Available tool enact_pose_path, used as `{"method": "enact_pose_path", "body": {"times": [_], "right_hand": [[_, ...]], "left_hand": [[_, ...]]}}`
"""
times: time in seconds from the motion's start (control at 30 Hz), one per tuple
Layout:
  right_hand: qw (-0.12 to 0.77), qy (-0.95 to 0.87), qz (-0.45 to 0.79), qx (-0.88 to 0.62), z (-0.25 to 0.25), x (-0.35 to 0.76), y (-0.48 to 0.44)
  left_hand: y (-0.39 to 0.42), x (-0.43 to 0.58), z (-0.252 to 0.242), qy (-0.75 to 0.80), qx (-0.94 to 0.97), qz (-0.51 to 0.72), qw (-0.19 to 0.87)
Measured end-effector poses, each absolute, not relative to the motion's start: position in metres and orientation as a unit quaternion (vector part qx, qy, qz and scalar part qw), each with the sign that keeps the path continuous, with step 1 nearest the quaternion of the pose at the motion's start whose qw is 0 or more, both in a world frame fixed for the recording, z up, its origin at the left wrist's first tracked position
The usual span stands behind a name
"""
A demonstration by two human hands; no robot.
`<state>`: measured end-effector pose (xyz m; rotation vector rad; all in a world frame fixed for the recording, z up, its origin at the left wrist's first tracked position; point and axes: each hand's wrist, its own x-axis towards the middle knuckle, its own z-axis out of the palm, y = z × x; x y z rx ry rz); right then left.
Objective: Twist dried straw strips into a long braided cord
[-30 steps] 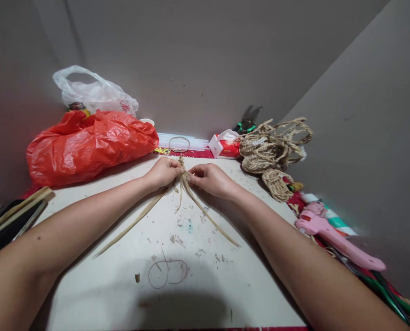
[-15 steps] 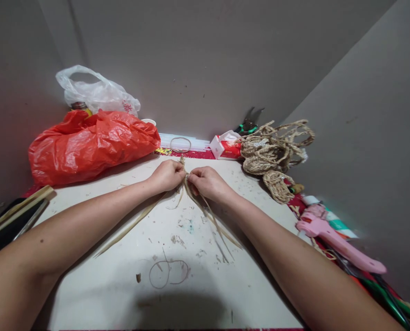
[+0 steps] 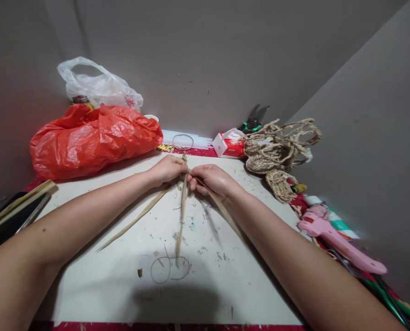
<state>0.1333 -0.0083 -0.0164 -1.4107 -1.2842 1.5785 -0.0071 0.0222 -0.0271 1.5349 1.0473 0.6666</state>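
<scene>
My left hand (image 3: pixel 170 168) is closed, its thumb and forefinger pinching dry straw strands near a short braided end. That braided end (image 3: pixel 184 157) pokes up just beyond my fingers. Close beside it, my right hand (image 3: pixel 210 178) pinches the same bundle, its lower fingers curled. Three loose tails fan out towards me: a left strand (image 3: pixel 132 224) from under my left hand, a middle strand (image 3: pixel 182 207) hanging between the hands, and a right strand (image 3: pixel 228 216) passing under my right palm. The exact grip point is partly hidden by the fingertips.
A red plastic bag (image 3: pixel 94 142) lies back left, a clear bag (image 3: pixel 103 87) behind it. Right are a tissue pack (image 3: pixel 228 143), pruning shears (image 3: pixel 255 120), coiled straw ropes (image 3: pixel 272 151) and a pink glue gun (image 3: pixel 343 243). Fibre scraps dot the white board (image 3: pixel 97 294).
The middle strand has swung from the right side to hang straight down between my hands. My right hand's fingers have shifted and turned slightly; my left hand keeps its pinch.
</scene>
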Motion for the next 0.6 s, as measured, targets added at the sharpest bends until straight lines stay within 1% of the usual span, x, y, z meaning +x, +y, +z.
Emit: {"method": "enact_pose_path", "body": {"times": [0.13,0.3,0.43,0.53,0.6], "right_hand": [[0.335,-0.459,0.637,-0.521,-0.011,0.136,-0.007],[0.348,-0.500,0.599,-0.520,-0.015,0.133,-0.009],[0.330,-0.560,0.520,-0.555,-0.021,0.128,-0.012],[0.313,-0.599,0.438,-0.592,-0.023,0.124,-0.015],[0.305,-0.614,0.409,-0.602,-0.024,0.123,-0.017]], "left_hand": [[0.023,-0.006,-0.028,0.450,0.642,0.282,0.553],[0.026,-0.010,-0.028,0.437,0.623,0.253,0.597],[0.026,-0.009,-0.027,0.435,0.603,0.264,0.614],[0.025,-0.007,-0.028,0.448,0.602,0.269,0.604],[0.024,-0.007,-0.029,0.446,0.614,0.269,0.592]]}}
